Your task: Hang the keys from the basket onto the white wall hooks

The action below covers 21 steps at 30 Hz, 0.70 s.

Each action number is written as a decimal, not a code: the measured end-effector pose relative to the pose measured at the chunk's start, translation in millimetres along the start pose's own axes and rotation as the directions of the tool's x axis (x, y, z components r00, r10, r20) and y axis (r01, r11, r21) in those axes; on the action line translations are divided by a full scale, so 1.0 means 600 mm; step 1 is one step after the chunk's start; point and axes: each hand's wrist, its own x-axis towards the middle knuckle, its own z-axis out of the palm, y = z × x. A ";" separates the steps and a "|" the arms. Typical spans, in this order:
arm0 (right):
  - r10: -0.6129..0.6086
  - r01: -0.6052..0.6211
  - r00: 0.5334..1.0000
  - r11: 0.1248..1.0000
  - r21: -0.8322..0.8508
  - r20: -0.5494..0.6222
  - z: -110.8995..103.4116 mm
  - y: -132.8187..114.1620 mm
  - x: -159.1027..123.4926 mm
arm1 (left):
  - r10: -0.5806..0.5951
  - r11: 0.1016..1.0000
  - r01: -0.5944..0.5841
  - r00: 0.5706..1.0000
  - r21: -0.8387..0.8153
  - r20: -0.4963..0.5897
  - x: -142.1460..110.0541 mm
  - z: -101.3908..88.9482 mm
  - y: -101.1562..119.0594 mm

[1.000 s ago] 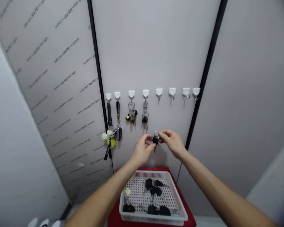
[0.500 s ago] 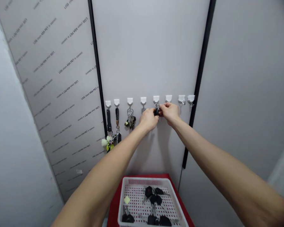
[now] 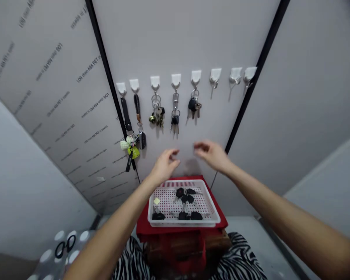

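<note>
My left hand [image 3: 165, 163] is in the air just above the basket's back rim, fingers curved and apart, nothing in it. To its right my right hand [image 3: 211, 152], slightly blurred, hovers with fingers spread and holds nothing. Above the hands a bunch of keys with a black head [image 3: 194, 105] hangs on the fifth wall hook [image 3: 196, 77] from the left. Beside it hang a key ring with dark keys [image 3: 175, 119] and a bunch with brass pieces [image 3: 156, 116]. Below, the white plastic basket [image 3: 184, 223] holds several black-headed keys [image 3: 188, 198].
Two strap key fobs [image 3: 126, 114] hang at the far left, one with a green charm [image 3: 133, 151]. Three hooks on the right [image 3: 215, 75] carry no keys. The basket rests on a red cloth [image 3: 142, 229]. Bottles with white caps [image 3: 46, 256] stand at lower left.
Both hands have let go of the key bunch at the fifth hook and moved down toward the basket. The bunch now hangs free. The camera has tilted down.
</note>
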 end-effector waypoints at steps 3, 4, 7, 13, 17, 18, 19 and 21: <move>0.143 0.015 0.784 0.969 -0.248 0.604 0.051 0.050 -0.106 | -0.130 0.991 0.132 0.948 0.013 0.292 -0.072 0.039 -0.066; 0.213 0.037 0.741 0.934 -0.355 0.637 0.066 0.062 -0.132 | -0.149 0.989 0.140 0.914 0.051 0.377 -0.091 0.052 -0.079; 0.287 0.114 0.716 0.851 -0.512 0.636 0.101 0.079 -0.170 | -0.183 0.974 0.072 0.808 0.214 0.561 -0.123 0.083 -0.094; 0.226 0.061 0.790 0.896 -0.440 0.570 0.143 0.088 -0.164 | -0.230 0.922 0.038 0.855 0.386 0.465 -0.124 0.119 -0.104; 0.219 -0.084 0.868 0.949 -0.304 0.445 0.156 0.104 -0.163 | -0.310 0.935 0.235 0.905 0.265 0.293 -0.119 0.130 -0.134; 0.217 -0.105 0.875 0.958 -0.268 0.434 0.158 0.106 -0.164 | -0.315 0.942 0.265 0.909 0.207 0.271 -0.118 0.132 -0.140; 0.215 -0.119 0.880 0.963 -0.241 0.425 0.159 0.107 -0.165 | -0.318 0.946 0.289 0.914 0.146 0.252 -0.117 0.134 -0.145; 0.188 -0.113 0.895 0.973 -0.202 0.404 0.159 0.105 -0.166 | -0.335 0.940 0.341 0.916 0.012 0.219 -0.116 0.137 -0.150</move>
